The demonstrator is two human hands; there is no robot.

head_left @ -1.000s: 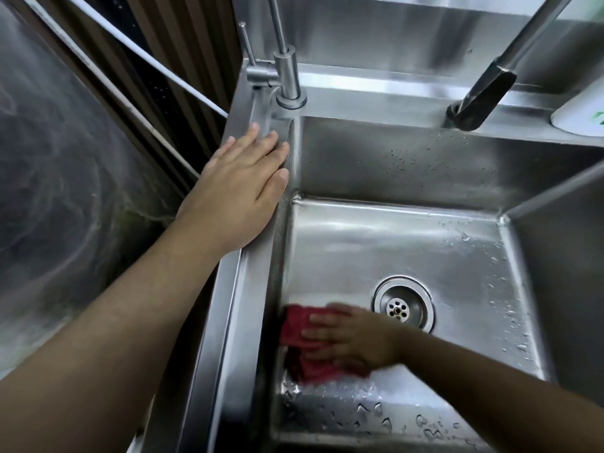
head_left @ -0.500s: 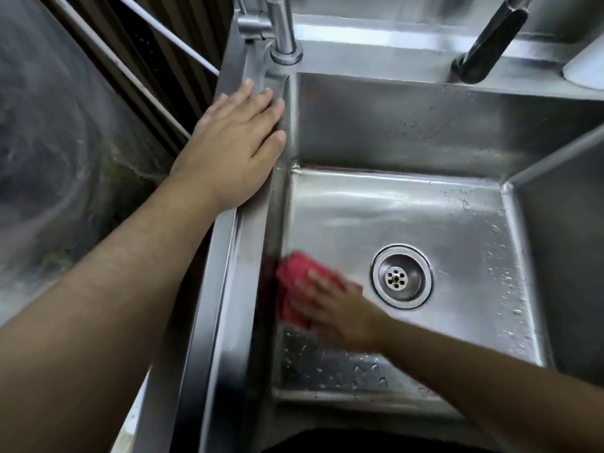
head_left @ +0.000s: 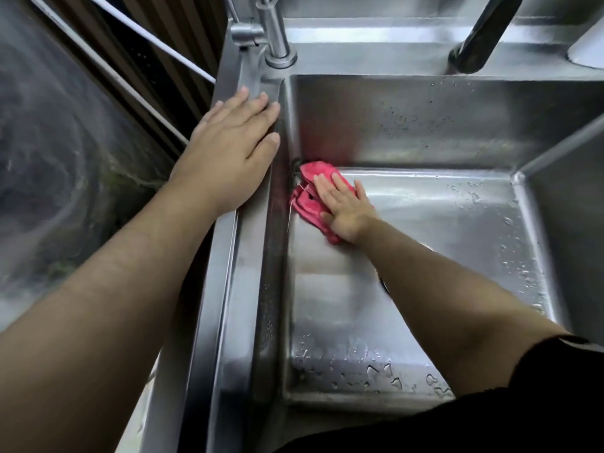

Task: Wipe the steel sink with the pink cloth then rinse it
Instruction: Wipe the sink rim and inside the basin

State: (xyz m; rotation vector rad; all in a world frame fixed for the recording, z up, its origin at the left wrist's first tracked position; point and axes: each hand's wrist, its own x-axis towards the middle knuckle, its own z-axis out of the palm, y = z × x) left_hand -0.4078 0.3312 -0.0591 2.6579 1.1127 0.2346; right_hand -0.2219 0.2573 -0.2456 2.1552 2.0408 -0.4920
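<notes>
The pink cloth (head_left: 310,197) lay bunched on the floor of the steel sink (head_left: 425,223), pushed into the far-left corner where the floor met the left and back walls; a thin loose thread hung from its left edge. The right hand (head_left: 343,207) pressed down flat on top of it, fingers spread wide & straight, palm on the fabric, not gripping it. The right forearm ran from the near-right edge across the basin, w/ a black sleeve (head_left: 490,413) at the near end, and it hid most of the drain; only a dark sliver showed beside the arm. Water drops (head_left: 385,374) sat on the sink floor near the front edge, more on the right side and on the back wall. The left hand (head_left: 232,152) rested palm-down on the sink's left rim, fingers open & together, holding nothing, tips pointing to the far side. Just beyond those fingertips stood a steel tap (head_left: 277,37) on the far-left deck. A black spout (head_left: 480,34) angled down over the far-right deck, w/ a white object (head_left: 588,53) cut off by the frame at the far right. Left of the sink: a grey mottled surface (head_left: 49,174) and white rods (head_left: 137,37) against dark panels.
</notes>
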